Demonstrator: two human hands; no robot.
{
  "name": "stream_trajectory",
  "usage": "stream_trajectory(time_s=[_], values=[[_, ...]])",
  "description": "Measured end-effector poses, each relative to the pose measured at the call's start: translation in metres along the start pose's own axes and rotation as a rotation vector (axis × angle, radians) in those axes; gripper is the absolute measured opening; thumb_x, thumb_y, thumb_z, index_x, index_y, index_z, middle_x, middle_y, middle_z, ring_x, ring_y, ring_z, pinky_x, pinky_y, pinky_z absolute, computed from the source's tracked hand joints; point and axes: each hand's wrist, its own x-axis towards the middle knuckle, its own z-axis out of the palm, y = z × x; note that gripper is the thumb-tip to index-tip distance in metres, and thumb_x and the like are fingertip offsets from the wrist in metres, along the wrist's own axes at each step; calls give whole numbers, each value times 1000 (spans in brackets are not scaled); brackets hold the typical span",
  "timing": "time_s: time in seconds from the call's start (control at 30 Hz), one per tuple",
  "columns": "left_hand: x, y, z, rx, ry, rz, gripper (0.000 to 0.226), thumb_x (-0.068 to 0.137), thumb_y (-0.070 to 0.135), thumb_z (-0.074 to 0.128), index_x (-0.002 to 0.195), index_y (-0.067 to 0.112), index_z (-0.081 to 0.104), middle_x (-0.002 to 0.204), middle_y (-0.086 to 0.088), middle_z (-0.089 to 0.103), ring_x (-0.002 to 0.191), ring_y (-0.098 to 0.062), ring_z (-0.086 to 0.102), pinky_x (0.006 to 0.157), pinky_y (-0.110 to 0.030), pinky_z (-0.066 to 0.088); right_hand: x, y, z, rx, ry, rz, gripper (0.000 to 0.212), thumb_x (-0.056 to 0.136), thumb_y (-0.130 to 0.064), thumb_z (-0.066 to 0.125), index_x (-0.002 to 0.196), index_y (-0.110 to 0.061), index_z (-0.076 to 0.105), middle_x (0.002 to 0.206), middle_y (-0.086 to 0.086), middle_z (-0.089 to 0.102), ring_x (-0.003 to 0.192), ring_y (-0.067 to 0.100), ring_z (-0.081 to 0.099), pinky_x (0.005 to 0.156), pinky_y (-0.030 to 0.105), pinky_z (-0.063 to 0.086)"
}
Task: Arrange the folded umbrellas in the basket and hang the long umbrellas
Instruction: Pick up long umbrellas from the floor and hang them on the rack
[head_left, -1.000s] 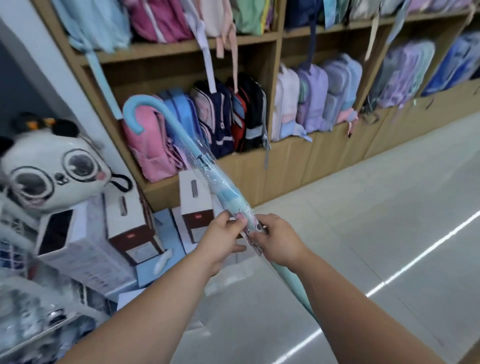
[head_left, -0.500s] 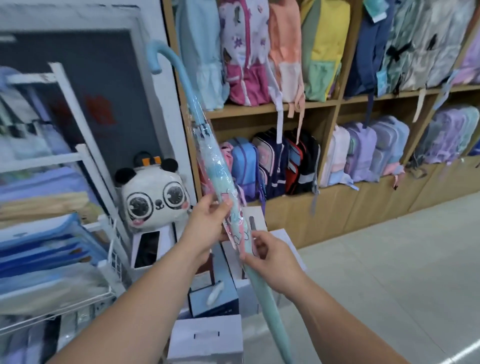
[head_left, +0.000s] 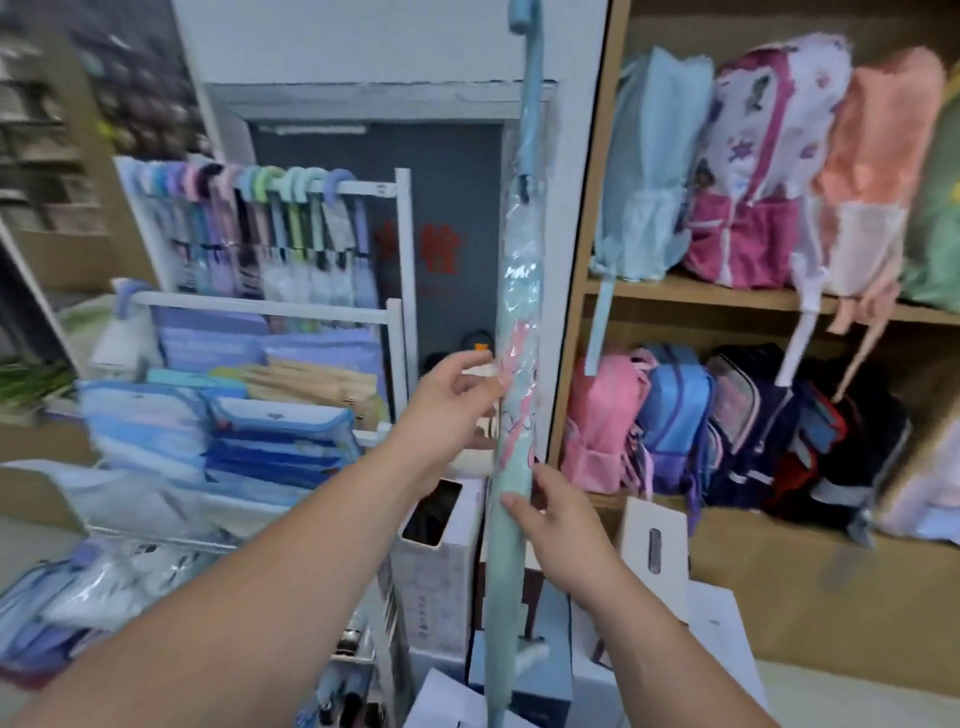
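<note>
A long umbrella (head_left: 511, 374), furled into a slim tapering cylinder and sheathed in glossy, crinkled clear plastic, stands nearly upright at frame centre; its pale-blue handle rises to the top edge, its mint canopy bears pink print. The left hand (head_left: 447, 400) holds the sleeve at mid-length, fingers loosely curled against its left side. The right hand (head_left: 556, 525) grips lower, thumb (head_left: 517, 512) pressed on the smooth mint fabric. Behind, to the left, a white tubular rack (head_left: 402, 249) carries a row of hanging umbrellas (head_left: 270, 234) with pastel crook handles hooked over the top bar. Soft fabric backpacks (head_left: 753, 171) fill the wooden shelves (head_left: 727, 299) at right. Cardboard boxes (head_left: 447, 571) sit below.
</note>
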Motion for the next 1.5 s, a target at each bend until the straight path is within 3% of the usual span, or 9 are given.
stream_trajectory(time_s=[0.13,0.3,0.47,0.67,0.77,1.0,1.13,1.27,1.5], values=[[-7,-27,-28,65,-86,-84,52,84,39,77,131,31,56,108,-3,73,99,-21,71,85,-44,60,53,-32,4,58,24,-92,22,98,-23,61,119,-26,63,110,-8,71,99,6,68,87,34,57],[0,-52,-58,121,-142,-99,35,93,6,68,116,30,62,106,-8,76,90,-19,71,69,-29,56,106,-80,10,67,53,-108,15,99,-24,58,113,-21,63,98,-2,70,71,10,63,51,17,48],[39,-46,-92,74,-99,-60,32,95,1,63,117,24,63,100,-3,77,81,-12,72,60,-25,55,154,-115,38,36,64,-125,15,94,-32,63,106,-25,68,99,-4,73,93,19,70,86,46,58],[94,-20,-151,36,-129,45,28,95,6,62,116,25,61,100,4,77,91,-20,74,79,-44,62,201,-167,85,29,160,-164,27,88,-24,73,114,-27,67,95,-8,73,82,7,68,73,26,57],[125,6,-185,14,-170,103,30,96,6,62,112,31,60,100,1,77,91,-22,75,73,-49,63,224,-191,108,-8,238,-147,27,85,-23,76,110,-26,69,92,-4,75,83,13,72,81,37,60],[182,44,-233,46,-226,249,28,93,12,68,110,34,63,98,2,77,93,-20,74,79,-46,62,277,-246,133,-85,389,-128,20,85,-22,76,103,-16,69,94,-1,74,84,15,71,80,36,60],[204,55,-255,120,-287,233,35,92,22,72,120,37,59,94,-6,76,84,-21,74,62,-34,58,306,-265,130,-57,420,-157,22,89,-20,71,111,-17,66,102,-1,72,92,16,70,81,37,60],[225,59,-259,160,-344,166,22,95,22,68,115,27,61,98,-11,76,87,-30,74,65,-55,62,337,-282,119,-45,438,-202,20,90,-21,70,109,-18,66,97,-2,71,87,18,70,70,35,59],[272,81,-244,159,-322,214,25,100,12,58,120,27,56,100,-1,75,85,-15,74,59,-40,62,387,-291,94,34,375,-306,18,92,-29,64,108,-25,70,93,-2,72,85,17,71,79,38,60]])
